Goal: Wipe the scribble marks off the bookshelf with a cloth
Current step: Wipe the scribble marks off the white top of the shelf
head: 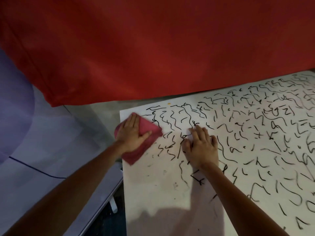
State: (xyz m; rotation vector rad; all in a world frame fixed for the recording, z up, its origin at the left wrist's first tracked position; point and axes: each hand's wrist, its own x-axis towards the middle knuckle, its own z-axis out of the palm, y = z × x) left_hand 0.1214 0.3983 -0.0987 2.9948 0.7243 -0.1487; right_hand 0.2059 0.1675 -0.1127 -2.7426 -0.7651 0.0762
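Head view — left hand [131, 134] flat on cloth [154, 132]

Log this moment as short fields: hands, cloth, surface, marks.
left hand: flat, pressing folded pink-red cloth at left edge of white bookshelf panel
right hand: flat, fingers spread, on the panel
black scribble marks: dense across centre and right; fainter near the front left
behind: red fabric sheet

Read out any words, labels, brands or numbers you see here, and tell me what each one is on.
No readable text anywhere.
Black marks on the white shelf: loose scribbles, a few letter-like, none forming a word or number.
Pink cloth and red fabric: no label or print visible.
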